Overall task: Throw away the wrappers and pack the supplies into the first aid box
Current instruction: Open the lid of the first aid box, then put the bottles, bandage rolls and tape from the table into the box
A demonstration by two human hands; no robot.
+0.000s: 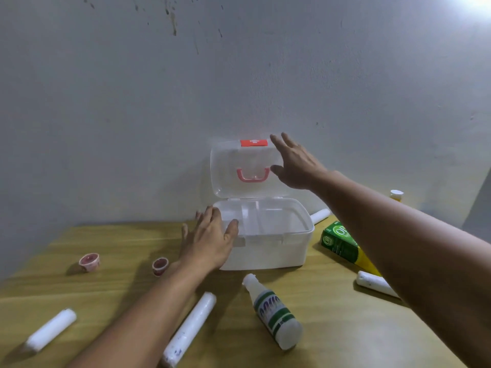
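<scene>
The first aid box (265, 243) stands open at the back of the wooden surface (332, 314), close against the wall (239, 75), its clear lid (244, 168) raised upright with a pink handle (253, 175) and red latch (253, 142). The left hand (210, 239), fingers spread and holding nothing, rests against the box's front-left corner. The right hand (295, 163), also spread and empty, sits at the lid's right edge.

In front of the box a bottle (273, 312) with green bands lies on its side; left of that lie two white rolls (190, 330) (50, 329). Left of the box stand two small red-filled cups (89, 262) (160, 266). Right of the box lie a green carton (342, 244), a further roll (374, 284) partly hidden by the right forearm, another roll (320, 215) behind, and a small white-capped bottle (396, 195). Bare surface stays open directly before the box's front wall.
</scene>
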